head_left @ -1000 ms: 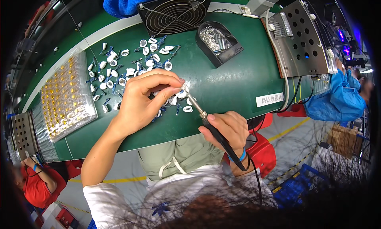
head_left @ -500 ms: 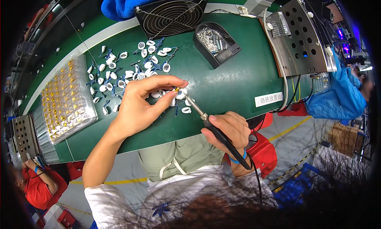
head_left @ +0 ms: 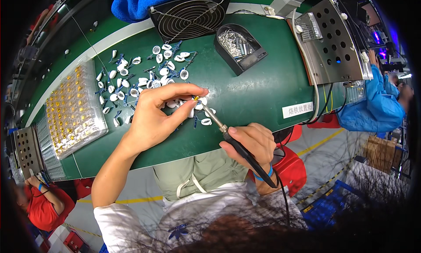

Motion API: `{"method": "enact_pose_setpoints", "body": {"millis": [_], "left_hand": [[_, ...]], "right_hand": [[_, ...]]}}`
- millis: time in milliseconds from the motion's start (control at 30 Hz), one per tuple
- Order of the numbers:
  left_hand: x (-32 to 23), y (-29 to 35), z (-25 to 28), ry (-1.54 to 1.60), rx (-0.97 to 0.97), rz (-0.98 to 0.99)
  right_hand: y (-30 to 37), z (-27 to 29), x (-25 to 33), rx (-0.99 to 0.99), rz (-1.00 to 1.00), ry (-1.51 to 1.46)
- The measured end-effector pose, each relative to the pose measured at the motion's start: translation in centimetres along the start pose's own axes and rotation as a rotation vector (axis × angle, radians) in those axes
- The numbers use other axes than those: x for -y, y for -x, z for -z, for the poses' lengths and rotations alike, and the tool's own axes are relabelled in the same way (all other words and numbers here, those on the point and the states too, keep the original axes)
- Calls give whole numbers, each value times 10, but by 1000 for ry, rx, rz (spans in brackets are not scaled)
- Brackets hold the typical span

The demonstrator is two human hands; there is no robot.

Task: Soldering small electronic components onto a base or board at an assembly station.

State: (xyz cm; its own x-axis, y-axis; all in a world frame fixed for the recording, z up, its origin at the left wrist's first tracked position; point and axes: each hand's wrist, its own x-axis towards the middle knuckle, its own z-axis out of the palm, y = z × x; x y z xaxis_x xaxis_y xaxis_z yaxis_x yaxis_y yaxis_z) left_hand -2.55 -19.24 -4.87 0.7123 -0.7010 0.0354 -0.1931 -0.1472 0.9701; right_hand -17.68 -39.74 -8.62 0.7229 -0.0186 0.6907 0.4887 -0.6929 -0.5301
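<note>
My right hand (head_left: 252, 143) is closed round the black handle of a soldering iron (head_left: 239, 150), whose metal tip slants up and left. Between the thumb and forefinger of my left hand (head_left: 160, 115) is a small white earbud part with a yellow piece (head_left: 196, 98). The iron's tip reaches right up to this part; whether it touches cannot be made out. Many white earbud shells (head_left: 164, 72) with blue flexible strips lie scattered on the green bench mat (head_left: 254, 90), beyond and partly beneath my left hand.
At the left lies a clear plastic tray (head_left: 72, 108) of gold-coloured parts. A black fan (head_left: 190, 16) and blue towel (head_left: 140, 3) stand at the back, near a black bin (head_left: 239, 49) of metal bits. Far right is a perforated metal box (head_left: 333, 42); a person in blue (head_left: 372, 99) is beyond.
The soldering iron and my right hand have shifted slightly up and left. My left hand keeps its place, still pinching the small part.
</note>
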Motion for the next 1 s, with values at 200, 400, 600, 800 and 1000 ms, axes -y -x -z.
{"method": "enact_pose_setpoints", "body": {"millis": [200,400,600,800,1000], "left_hand": [[0,0,-1,-11,-7,-8],[0,0,0,-13,-4,-11],[-1,0,-1,-18,-7,-8],[-2,-1,-1,-34,-16,-19],[-2,-1,-2,-74,-18,-39]], "right_hand": [[0,-1,0,-6,-9,-5],[-1,0,1,0,-10,8],[-2,1,2,-9,-3,-3],[-1,0,0,9,-12,-9],[-1,1,1,8,-13,0]]}}
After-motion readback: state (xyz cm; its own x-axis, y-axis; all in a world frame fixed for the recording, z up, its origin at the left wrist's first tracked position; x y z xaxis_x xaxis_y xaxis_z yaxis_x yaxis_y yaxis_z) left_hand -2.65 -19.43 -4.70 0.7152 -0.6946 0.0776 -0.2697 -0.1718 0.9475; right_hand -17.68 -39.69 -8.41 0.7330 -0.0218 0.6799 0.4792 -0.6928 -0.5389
